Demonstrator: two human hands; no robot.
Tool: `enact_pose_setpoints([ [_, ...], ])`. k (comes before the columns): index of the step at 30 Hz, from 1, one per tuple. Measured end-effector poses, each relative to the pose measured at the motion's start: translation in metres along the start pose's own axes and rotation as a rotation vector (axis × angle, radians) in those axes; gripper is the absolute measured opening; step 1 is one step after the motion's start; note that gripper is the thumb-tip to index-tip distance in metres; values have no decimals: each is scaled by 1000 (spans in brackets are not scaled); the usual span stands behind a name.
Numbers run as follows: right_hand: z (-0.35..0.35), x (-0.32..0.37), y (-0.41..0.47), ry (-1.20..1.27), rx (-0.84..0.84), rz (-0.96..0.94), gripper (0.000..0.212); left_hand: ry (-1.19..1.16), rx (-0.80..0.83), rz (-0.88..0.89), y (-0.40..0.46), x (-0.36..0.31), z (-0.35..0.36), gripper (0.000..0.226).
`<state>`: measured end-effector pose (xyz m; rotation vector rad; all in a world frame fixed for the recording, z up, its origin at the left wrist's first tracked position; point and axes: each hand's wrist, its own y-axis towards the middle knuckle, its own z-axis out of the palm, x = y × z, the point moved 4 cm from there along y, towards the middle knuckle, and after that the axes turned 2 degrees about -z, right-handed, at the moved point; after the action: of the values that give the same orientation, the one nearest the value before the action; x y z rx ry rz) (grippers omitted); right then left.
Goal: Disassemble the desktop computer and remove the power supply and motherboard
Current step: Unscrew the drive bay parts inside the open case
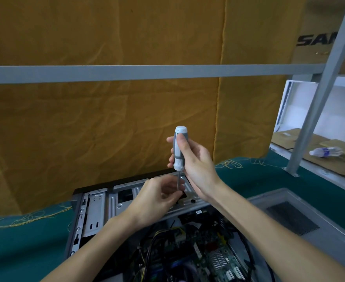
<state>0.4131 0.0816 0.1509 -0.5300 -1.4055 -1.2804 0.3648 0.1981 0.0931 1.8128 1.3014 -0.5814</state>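
The open desktop case (95, 212) lies on its side on the green table, with a silver drive cage at its far end. Inside it, near the bottom of the view, I see the motherboard (216, 259) and a bundle of black and yellow cables (159, 241). My right hand (196, 165) grips a white and grey screwdriver (179, 149) upright, tip down over the drive cage. My left hand (157, 198) pinches the screwdriver's shaft near its tip, fingers closed around it. The power supply is not visible.
The removed grey side panel (301, 218) with a vent grille lies to the right of the case. An orange cloth hangs behind a grey rail (147, 73). At right, a metal shelf post (309, 127), flattened cardboard and a plastic bottle (326, 152).
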Motion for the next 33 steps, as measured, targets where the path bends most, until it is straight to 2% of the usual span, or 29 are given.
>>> enact_pose_setpoints([
  [3,2,-2,-1,16,38,22,56,-19,33,12,-1,1,2,16],
  [6,5,-3,-3,39,22,-7,54,-32,-68,-29,0,3,-3,4],
  [8,5,-4,-5,37,5,-19,51,-2,-102,-33,1,4,-5,10],
  [10,5,-4,-5,11,13,-8,49,19,-53,-19,1,4,-3,4],
  [13,6,-6,-5,31,69,53,57,-2,32,-9,-2,5,0,12],
  [16,9,-9,-6,41,95,54,66,-44,-41,-42,-3,6,-4,1],
  [19,7,-10,-6,36,67,40,55,-17,-91,-52,-2,6,-5,8],
  [21,3,-10,-4,10,65,49,48,9,-43,-44,-2,6,-3,6],
  [24,3,-9,-3,-35,113,60,54,20,52,-27,-3,6,0,9],
  [27,8,-10,-5,-35,123,62,57,40,1,-21,-3,6,-3,6],
  [30,7,-11,-5,-26,73,29,53,76,-72,-39,-2,6,-2,15],
  [33,3,-10,-5,-14,69,36,50,130,-14,-30,-3,8,-2,10],
])
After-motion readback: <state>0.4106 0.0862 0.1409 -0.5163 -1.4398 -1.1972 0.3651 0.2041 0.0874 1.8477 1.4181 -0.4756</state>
